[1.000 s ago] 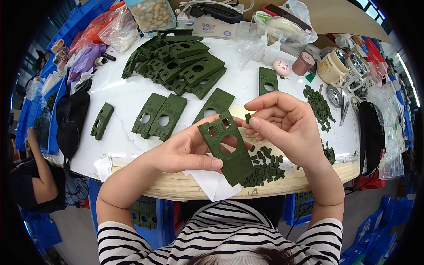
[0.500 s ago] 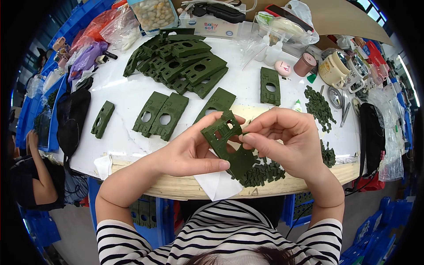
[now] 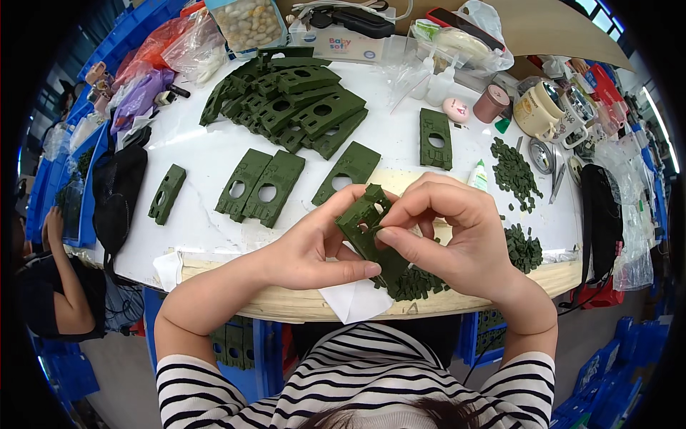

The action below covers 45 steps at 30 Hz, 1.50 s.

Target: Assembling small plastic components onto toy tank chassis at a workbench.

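Note:
My left hand (image 3: 314,247) grips a dark green plastic model tank hull (image 3: 361,232) by its sides, tilted above the table's front edge. The hull has a large round opening, now partly hidden, and smaller cut-outs towards its far end. My right hand (image 3: 450,232) is closed in a pinch, its thumb and forefinger touching the hull's upper face; whatever lies between the fingertips is too small and covered to make out. Below the hands is a heap of small dark green plastic pieces (image 3: 418,284), beside a folded white paper (image 3: 354,302).
A pile of tank hulls (image 3: 307,100) lies at the back, with several single hulls (image 3: 275,187) nearer. More small green pieces (image 3: 516,175) are heaped at the right, near a glue bottle (image 3: 478,176), tape roll (image 3: 542,156) and mugs (image 3: 539,111). Another person's arm (image 3: 68,286) shows at far left.
The hull has turned in my left hand, so its round opening shows less. My right hand has shifted slightly left, its pinched fingertips now over the hull's face rather than at its edge.

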{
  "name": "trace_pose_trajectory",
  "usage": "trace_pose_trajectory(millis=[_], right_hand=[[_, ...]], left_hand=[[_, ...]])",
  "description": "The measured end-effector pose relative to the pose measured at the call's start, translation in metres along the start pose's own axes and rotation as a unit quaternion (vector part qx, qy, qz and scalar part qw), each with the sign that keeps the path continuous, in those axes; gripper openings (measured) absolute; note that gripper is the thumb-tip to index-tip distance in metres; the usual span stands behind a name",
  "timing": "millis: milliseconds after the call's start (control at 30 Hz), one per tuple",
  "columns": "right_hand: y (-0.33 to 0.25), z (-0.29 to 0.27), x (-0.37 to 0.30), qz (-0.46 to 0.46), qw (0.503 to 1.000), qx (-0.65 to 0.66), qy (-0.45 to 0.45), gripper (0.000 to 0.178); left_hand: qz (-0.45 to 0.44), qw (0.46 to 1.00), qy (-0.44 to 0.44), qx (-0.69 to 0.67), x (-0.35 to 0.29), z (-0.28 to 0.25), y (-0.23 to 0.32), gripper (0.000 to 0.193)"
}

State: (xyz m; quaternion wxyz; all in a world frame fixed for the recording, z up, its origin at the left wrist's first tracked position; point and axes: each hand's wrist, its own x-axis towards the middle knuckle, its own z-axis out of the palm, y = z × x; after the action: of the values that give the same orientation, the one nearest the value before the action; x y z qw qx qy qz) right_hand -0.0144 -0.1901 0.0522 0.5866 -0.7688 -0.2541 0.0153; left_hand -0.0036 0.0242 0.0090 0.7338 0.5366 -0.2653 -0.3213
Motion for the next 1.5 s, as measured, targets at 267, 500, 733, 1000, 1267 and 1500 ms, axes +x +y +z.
trace_pose_trajectory(millis=[267, 500, 733, 1000, 1267, 1500], right_hand=[[0.008, 0.003, 0.001, -0.045, 0.996, -0.07, 0.009, 0.007], [0.013, 0.006, 0.002, -0.042, 0.997, -0.059, 0.002, 0.008], [0.013, 0.007, 0.002, -0.043, 0.997, -0.066, 0.004, 0.008], [0.015, 0.008, 0.001, -0.054, 0.995, -0.078, 0.018, 0.009], [0.013, 0.009, 0.001, -0.069, 0.991, -0.116, 0.024, 0.011], [0.014, 0.01, 0.001, -0.085, 0.986, -0.137, 0.033, 0.012]], left_hand=[[-0.011, 1.0, 0.006, -0.015, 0.0, -0.002, -0.008, 0.069], [-0.011, 1.0, 0.001, 0.003, 0.001, -0.002, -0.009, 0.07], [-0.021, 1.0, 0.003, -0.023, 0.001, -0.002, -0.009, 0.069], [-0.01, 1.0, 0.0, -0.01, 0.001, -0.001, -0.009, 0.069], [-0.012, 1.0, 0.015, 0.007, 0.0, 0.001, -0.006, 0.07], [-0.026, 1.0, 0.005, 0.011, 0.0, -0.002, -0.008, 0.071]])
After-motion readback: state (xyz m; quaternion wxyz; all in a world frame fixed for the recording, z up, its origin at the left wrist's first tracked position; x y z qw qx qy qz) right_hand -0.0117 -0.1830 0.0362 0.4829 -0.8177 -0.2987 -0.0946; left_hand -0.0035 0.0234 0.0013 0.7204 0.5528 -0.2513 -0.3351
